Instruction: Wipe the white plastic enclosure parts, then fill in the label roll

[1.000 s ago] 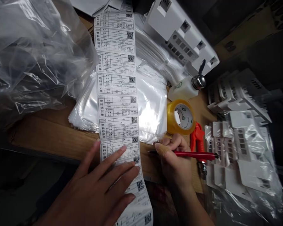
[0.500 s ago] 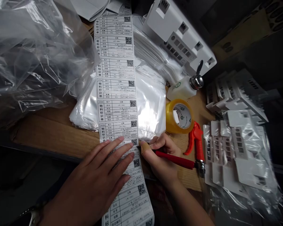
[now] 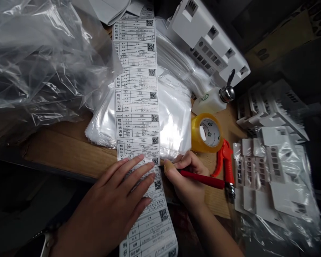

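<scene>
A long strip of printed labels [image 3: 138, 123] runs from the top of the view down past the table's front edge. My left hand [image 3: 115, 200] lies on its lower part, fingers spread and palm down. Just right of the strip, my right hand [image 3: 188, 176] is closed round a red pen [image 3: 202, 179], with the dark tip at the labels' right edge. A tan covering wraps the thumb tip. Beneath the strip is a stack of clear plastic bags [image 3: 175, 121].
A yellow tape roll [image 3: 207, 132], a pump bottle [image 3: 210, 101] and a red air gun [image 3: 227, 164] stand right of the bags. White housings [image 3: 208, 39] lie behind; bagged white parts [image 3: 280, 178] are far right. Crumpled plastic [image 3: 37, 64] fills the upper left.
The whole scene has shifted slightly to the right in the view. Both hands keep nearly the same places against the label strip.
</scene>
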`<control>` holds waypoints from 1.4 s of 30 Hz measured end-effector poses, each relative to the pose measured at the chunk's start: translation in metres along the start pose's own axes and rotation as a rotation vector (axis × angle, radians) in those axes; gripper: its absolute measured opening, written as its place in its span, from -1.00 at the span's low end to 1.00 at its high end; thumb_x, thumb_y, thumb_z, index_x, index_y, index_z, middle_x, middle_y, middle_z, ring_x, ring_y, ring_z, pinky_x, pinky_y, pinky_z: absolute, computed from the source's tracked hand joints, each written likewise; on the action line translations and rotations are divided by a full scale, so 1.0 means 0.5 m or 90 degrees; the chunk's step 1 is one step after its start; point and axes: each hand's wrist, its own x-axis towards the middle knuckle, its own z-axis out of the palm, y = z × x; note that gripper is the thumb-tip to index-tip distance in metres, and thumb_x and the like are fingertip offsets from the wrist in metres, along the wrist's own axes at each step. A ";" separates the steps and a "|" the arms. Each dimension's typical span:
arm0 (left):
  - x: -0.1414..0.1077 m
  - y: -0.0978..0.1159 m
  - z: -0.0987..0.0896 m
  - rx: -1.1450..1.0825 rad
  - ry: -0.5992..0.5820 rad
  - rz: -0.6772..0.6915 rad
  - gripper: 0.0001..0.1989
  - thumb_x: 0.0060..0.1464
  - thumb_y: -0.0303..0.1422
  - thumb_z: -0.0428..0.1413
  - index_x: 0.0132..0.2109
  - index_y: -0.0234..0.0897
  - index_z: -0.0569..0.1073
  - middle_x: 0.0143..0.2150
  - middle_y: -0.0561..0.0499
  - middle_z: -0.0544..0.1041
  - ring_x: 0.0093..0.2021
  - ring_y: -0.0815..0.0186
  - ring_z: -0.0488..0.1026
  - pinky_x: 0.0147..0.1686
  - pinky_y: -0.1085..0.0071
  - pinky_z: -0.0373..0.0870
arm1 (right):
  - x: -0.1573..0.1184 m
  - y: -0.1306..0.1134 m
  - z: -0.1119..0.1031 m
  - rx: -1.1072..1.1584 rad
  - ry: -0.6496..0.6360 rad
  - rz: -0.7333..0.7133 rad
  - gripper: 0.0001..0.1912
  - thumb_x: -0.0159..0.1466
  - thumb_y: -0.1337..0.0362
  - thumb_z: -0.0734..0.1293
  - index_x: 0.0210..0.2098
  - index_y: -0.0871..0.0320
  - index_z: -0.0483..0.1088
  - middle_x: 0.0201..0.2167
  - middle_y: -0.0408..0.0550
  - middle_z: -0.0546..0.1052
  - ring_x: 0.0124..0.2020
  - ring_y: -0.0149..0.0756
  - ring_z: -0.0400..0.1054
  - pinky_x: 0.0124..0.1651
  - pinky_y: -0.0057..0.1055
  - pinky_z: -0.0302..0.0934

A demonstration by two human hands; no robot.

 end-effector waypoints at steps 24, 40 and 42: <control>-0.031 0.004 -0.002 0.000 -0.020 -0.019 -0.68 0.43 -0.18 0.06 0.21 -0.08 0.52 0.45 0.02 0.37 0.47 0.10 0.22 0.54 -0.07 -0.28 | 0.016 -0.006 -0.025 0.156 0.010 0.096 -0.59 0.09 0.37 0.53 -0.56 0.08 0.19 -0.64 -0.33 0.34 -0.65 -0.52 0.10 -0.57 -0.53 0.04; -0.015 0.002 0.002 0.016 -0.002 -0.029 -0.59 0.43 -0.21 0.05 0.31 -0.19 0.47 0.43 0.07 0.40 0.44 0.14 0.25 0.53 0.13 -0.15 | -0.001 -0.002 0.013 -0.016 0.003 -0.039 -0.62 0.10 0.39 0.48 -0.59 0.06 0.18 -0.63 -0.29 0.33 -0.60 -0.48 0.20 -0.54 -0.50 0.16; -0.014 0.002 0.002 0.019 -0.001 -0.028 -0.59 0.43 -0.19 0.04 0.30 -0.19 0.48 0.42 0.06 0.41 0.45 0.14 0.25 0.52 0.13 -0.15 | -0.001 -0.002 0.012 -0.027 0.005 -0.039 -0.62 0.10 0.40 0.48 -0.59 0.06 0.17 -0.62 -0.30 0.32 -0.60 -0.48 0.18 -0.54 -0.50 0.14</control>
